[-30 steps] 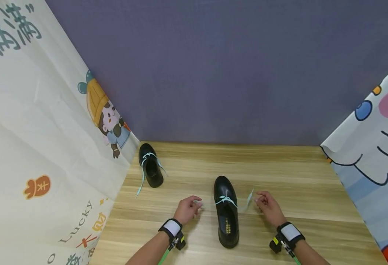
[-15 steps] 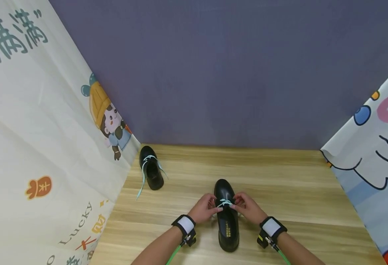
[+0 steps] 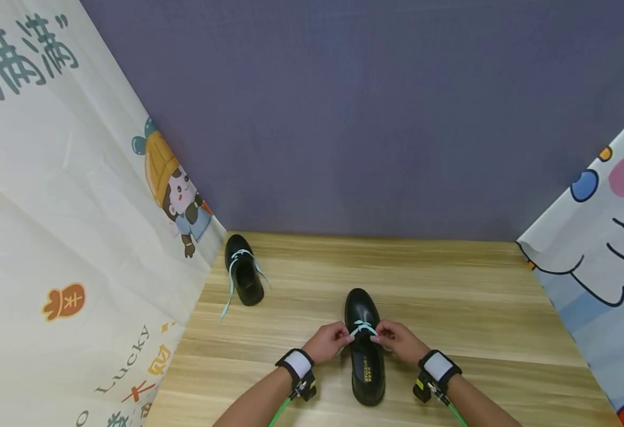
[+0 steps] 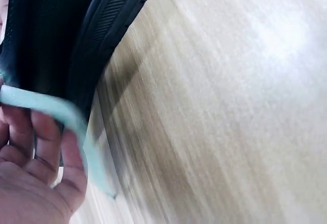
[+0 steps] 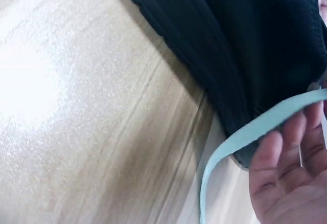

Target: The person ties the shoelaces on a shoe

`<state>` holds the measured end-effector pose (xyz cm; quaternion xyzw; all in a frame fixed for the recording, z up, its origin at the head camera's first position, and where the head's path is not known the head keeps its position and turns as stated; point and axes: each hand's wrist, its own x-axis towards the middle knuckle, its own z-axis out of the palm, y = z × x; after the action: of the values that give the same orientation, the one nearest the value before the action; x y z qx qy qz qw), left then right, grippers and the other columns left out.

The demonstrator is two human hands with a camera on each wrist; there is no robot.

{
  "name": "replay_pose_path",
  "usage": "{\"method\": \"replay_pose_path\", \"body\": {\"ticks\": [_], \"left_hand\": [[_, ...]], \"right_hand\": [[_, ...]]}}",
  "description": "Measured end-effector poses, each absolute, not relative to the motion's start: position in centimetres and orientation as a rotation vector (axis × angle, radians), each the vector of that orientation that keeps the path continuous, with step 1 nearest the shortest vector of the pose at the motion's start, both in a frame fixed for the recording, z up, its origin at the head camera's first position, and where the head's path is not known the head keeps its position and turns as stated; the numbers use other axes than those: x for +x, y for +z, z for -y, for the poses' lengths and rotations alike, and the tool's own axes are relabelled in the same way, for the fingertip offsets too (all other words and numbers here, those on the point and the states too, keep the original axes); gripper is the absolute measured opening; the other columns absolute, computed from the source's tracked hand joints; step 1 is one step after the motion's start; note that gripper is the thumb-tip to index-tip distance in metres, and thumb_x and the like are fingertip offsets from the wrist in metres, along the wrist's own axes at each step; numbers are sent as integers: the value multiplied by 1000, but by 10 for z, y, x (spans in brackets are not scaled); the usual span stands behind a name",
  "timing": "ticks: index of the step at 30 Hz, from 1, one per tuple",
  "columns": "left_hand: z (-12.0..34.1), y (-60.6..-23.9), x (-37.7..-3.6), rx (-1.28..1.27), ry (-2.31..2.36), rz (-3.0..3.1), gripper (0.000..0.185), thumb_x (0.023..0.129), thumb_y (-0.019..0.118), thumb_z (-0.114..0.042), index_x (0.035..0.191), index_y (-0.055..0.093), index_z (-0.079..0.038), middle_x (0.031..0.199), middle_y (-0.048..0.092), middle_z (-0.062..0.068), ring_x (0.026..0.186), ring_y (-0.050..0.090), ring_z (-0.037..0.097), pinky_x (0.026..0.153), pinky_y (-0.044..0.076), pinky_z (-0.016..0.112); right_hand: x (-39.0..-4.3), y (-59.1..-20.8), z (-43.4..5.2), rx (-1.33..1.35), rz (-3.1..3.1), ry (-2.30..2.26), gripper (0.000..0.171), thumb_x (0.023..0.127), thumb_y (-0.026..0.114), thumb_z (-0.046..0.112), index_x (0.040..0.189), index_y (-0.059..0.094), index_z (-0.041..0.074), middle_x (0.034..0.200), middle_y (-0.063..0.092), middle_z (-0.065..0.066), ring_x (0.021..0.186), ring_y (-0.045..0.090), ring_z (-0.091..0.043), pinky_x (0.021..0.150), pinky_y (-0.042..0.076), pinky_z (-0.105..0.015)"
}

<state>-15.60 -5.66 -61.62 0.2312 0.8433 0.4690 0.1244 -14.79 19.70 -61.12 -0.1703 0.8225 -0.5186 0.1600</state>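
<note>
A black leather shoe [image 3: 364,356] stands on the wooden table [image 3: 477,308] in front of me, toe pointing away. A pale teal lace [image 3: 362,327] crosses its top. My left hand [image 3: 330,341] pinches the lace end at the shoe's left side, and my right hand [image 3: 397,340] pinches the other end at its right side. In the left wrist view the teal lace [image 4: 76,127] runs over my fingers [image 4: 46,147] beside the shoe's sole [image 4: 102,35]. The right wrist view has the lace [image 5: 245,132] hanging from my fingers [image 5: 286,173] next to the shoe [image 5: 245,40].
A second black shoe [image 3: 245,276] with loose teal laces sits at the table's far left. Printed cloth hangs on the left [image 3: 66,225] and right [image 3: 605,237], and a purple wall [image 3: 365,118] stands behind. Bare wood lies to the right of the near shoe.
My hands, spread wide with the lace ends a second ago, came together at the top of the shoe. Since half a second ago they have barely shifted.
</note>
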Motion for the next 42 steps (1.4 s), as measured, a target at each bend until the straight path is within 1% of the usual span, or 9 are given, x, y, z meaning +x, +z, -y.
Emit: {"method": "replay_pose_path", "body": {"ticks": [5,12,20,23,29,33,37,39,42], "left_hand": [[60,-611,-157,652,1477,-2373,14,102,58,-12,90,55,-5,70,60,8,58,56,13,51,40,19],[63,-606,-164,708,1337,-2499,20,101,61,-17,84,62,-6,68,51,-8,62,46,1,59,39,19],[66,-602,-168,815,1249,-2647,21,98,63,-11,77,63,-7,70,61,-2,66,47,2,62,41,19],[67,-602,-167,800,1246,-2659,21,98,63,-12,77,63,-8,70,60,-3,66,47,2,62,42,19],[72,-602,-167,731,1293,-2593,19,98,64,-17,81,65,-10,80,64,-5,71,49,1,68,44,21],[75,-602,-170,736,1286,-2563,21,99,64,-18,79,63,-11,78,61,-7,72,49,1,69,44,21],[76,-601,-171,690,1340,-2500,30,100,63,-23,74,58,-11,69,48,-11,66,45,1,64,40,20],[76,-599,-171,661,1401,-2453,31,101,62,-25,75,58,-8,67,45,-11,65,44,2,62,38,21],[75,-594,-170,636,1504,-2378,30,101,61,-22,81,62,0,70,46,-9,67,45,3,63,37,21]], "right_hand": [[-148,-612,-204,-509,-2329,-1554,16,103,56,17,94,60,4,84,57,-4,79,53,-8,69,46,-25],[-148,-606,-214,-524,-2417,-1550,18,102,55,12,91,62,1,82,56,-10,74,46,-6,64,38,-25],[-144,-600,-222,-538,-2491,-1439,16,98,59,9,83,63,7,77,57,-5,72,46,-5,64,37,-26],[-144,-601,-224,-523,-2375,-1498,18,100,56,8,85,61,1,76,53,-2,71,45,-6,63,37,-24],[-143,-606,-228,-363,-1998,-1637,30,106,37,4,98,51,-21,72,53,0,55,42,-5,48,34,-19],[-145,-608,-228,-389,-1950,-1553,26,104,43,4,99,57,-17,77,61,-7,51,41,-5,46,34,-18],[-147,-611,-227,-503,-1925,-1513,22,102,53,8,99,62,-13,82,65,-14,52,43,-4,47,35,-17],[-148,-613,-227,-549,-1880,-1548,25,102,55,10,100,62,-14,84,65,-13,53,43,-3,48,36,-17],[-149,-614,-226,-605,-1830,-1625,31,103,54,13,103,60,-18,80,62,-4,54,43,-2,50,37,-17]]}}
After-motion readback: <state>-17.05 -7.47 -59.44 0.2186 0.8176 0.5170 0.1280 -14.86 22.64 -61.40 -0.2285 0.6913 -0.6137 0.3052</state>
